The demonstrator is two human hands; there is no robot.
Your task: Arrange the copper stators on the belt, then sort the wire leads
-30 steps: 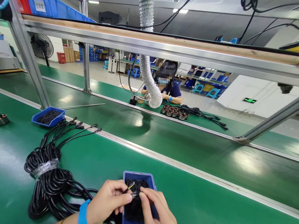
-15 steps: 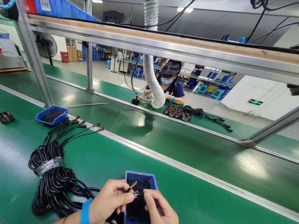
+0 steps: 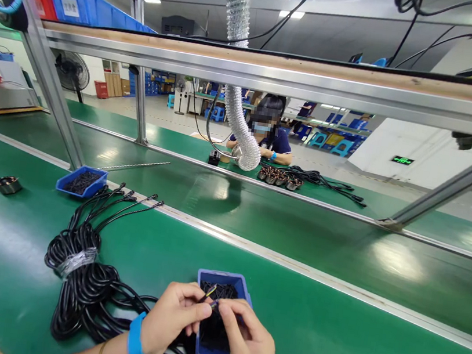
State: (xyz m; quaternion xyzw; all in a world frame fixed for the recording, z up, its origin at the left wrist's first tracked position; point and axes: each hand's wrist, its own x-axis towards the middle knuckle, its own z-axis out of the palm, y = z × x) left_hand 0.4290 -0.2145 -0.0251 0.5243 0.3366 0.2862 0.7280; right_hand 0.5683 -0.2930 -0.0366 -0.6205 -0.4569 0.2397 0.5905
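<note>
Pinched between thumb and fingers of my left hand (image 3: pixel 176 316) is the end of a black cable, with thin coloured wires (image 3: pixel 211 291) poking out past the fingertips. My right hand (image 3: pixel 249 338) is closed in a pinch right at those wire ends; whatever small thing sits between its fingertips is hidden. Both hands hover over a blue bin (image 3: pixel 222 275) filled with short black tube-like pieces (image 3: pixel 211 337). To the left lies a bundle of black cables (image 3: pixel 83 290), tied with clear wrap, its loose lengths running under my left forearm.
A second blue bin (image 3: pixel 81 181) of black pieces stands farther left, near wound motor stators (image 3: pixel 8 185). Metal posts (image 3: pixel 53 69) and a shelf beam (image 3: pixel 250 73) cross ahead. A silver duct (image 3: pixel 240 113) hangs down before a co-worker (image 3: pixel 282 145) across the bench.
My right hand has moved a little left, bringing its fingertips up to the wire ends by my left hand. My left hand has stayed nearly still.
</note>
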